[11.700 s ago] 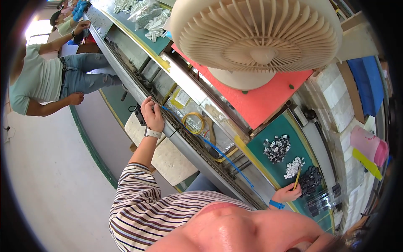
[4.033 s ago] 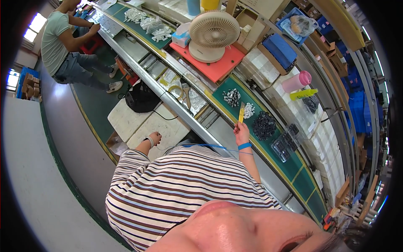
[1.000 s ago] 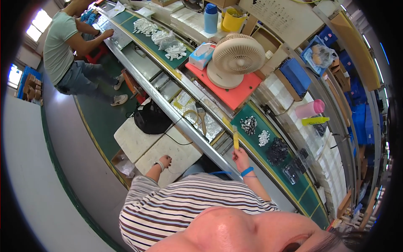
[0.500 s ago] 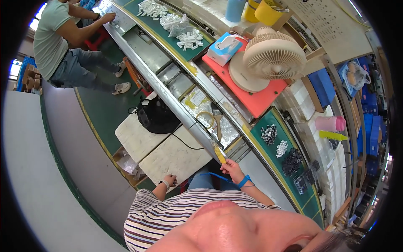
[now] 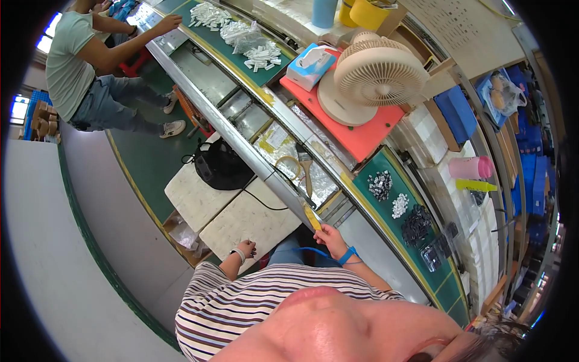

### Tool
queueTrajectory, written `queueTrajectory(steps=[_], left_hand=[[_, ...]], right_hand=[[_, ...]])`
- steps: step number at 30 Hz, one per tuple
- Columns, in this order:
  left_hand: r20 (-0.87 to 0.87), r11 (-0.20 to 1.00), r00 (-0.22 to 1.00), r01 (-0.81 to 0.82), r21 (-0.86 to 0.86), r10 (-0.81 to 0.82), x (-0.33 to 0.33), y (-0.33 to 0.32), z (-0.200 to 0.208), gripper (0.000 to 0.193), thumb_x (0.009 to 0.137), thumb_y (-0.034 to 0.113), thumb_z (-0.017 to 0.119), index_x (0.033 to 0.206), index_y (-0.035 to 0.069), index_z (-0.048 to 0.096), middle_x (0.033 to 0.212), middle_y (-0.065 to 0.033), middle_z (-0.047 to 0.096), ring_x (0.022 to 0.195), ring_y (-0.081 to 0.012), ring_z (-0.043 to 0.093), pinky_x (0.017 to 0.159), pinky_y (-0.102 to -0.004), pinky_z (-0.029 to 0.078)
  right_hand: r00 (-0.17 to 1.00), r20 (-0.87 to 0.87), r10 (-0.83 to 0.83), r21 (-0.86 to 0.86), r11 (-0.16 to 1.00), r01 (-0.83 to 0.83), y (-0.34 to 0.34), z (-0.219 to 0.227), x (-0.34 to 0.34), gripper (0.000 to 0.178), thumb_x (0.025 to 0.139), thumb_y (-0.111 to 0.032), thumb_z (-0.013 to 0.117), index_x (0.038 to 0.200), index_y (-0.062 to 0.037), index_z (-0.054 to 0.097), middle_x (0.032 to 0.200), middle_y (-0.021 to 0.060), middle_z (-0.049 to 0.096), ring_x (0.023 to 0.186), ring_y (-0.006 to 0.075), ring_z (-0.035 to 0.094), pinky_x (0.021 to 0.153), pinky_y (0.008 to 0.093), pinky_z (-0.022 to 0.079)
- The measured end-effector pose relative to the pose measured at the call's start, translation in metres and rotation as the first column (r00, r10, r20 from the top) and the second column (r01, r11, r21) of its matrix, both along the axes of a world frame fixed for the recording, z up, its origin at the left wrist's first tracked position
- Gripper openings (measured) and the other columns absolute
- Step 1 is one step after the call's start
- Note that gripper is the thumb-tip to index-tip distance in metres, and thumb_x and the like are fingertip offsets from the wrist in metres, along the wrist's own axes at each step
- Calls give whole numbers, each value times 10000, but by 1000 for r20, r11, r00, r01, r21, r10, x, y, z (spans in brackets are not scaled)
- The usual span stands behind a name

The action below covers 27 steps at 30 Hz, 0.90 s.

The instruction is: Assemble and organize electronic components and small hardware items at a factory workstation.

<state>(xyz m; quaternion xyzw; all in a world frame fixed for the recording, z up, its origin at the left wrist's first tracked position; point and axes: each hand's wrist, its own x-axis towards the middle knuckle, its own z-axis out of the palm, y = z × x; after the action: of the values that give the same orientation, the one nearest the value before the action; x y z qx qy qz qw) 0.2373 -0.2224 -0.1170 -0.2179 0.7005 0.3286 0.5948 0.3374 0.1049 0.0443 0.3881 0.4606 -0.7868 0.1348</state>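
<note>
My right hand (image 5: 329, 238), with a blue wristband, is at the front edge of the metal bench. Its fingers are closed at the near end of a slim yellow strip-shaped thing (image 5: 312, 218), whose exact kind I cannot make out. Over the near edge of a white foam block (image 5: 244, 220) hangs my left hand (image 5: 246, 247), fingers loosely bent and apart, with nothing visible in them. Behind the yellow thing, a flat paintbrush (image 5: 306, 172) and a roll of tape (image 5: 287, 168) lie in a recess lined with silvery wrap.
A black bag (image 5: 223, 166) with a cord sits on the foam blocks. Beyond the recess, a fan (image 5: 380, 72) and tissue box (image 5: 310, 66) stand on a red board (image 5: 386, 130). Piles of small dark parts (image 5: 416, 226) lie on the green belt (image 5: 374, 166). A co-worker (image 5: 84, 54) stands far left.
The view has shifted slightly, and both my hands stay in nearly the same places. The co-worker's arm now reaches further right over the line.
</note>
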Motion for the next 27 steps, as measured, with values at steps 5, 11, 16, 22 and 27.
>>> queueTrajectory(steps=[5, 11, 16, 22, 27], left_hand=[[-62, 1000, 998, 9, -14, -10, 3, -8, 3, 226, 827, 235, 493, 913, 26, 500, 768, -99, 590, 626, -203, 601, 516, -328, 494], [-52, 991, 993, 104, -88, -109, 8, 23, 19, 214, 822, 237, 500, 883, 32, 511, 734, -101, 586, 595, -205, 597, 496, -336, 494], [-88, 978, 974, 210, -14, -210, 15, 64, 27, 232, 831, 249, 496, 918, 36, 526, 731, -90, 584, 571, -198, 586, 471, -325, 479], [-101, 936, 933, 350, 32, -345, 12, 120, 41, 241, 846, 257, 488, 931, 35, 525, 740, -93, 578, 558, -196, 580, 466, -319, 474], [-117, 926, 920, 378, 19, -374, 10, 143, 49, 207, 847, 248, 496, 924, 56, 517, 735, -85, 565, 560, -195, 575, 455, -330, 462]], right_hand=[[997, -43, -63, 2, 998, 63, 11, 6, 11, 104, 840, -115, 509, 904, -37, 538, 746, 19, 562, 618, 67, 491, 572, 182, 407], [986, -58, -158, 33, 987, 160, 40, 3, 37, 120, 836, -127, 524, 907, -35, 555, 733, 11, 567, 607, 53, 477, 565, 181, 400], [969, -31, -244, 23, 969, 245, 62, 8, 64, 112, 841, -141, 521, 885, -41, 548, 734, 7, 560, 603, 54, 466, 578, 185, 401], [936, -25, -351, 91, 932, 352, 91, 13, 104, 91, 844, -142, 512, 854, -54, 536, 718, 2, 546, 625, 64, 477, 600, 202, 407], [905, -147, -399, 107, 903, 415, 125, 16, 123, 119, 847, -168, 504, 828, -53, 527, 696, 8, 527, 605, 73, 468, 570, 206, 387]])
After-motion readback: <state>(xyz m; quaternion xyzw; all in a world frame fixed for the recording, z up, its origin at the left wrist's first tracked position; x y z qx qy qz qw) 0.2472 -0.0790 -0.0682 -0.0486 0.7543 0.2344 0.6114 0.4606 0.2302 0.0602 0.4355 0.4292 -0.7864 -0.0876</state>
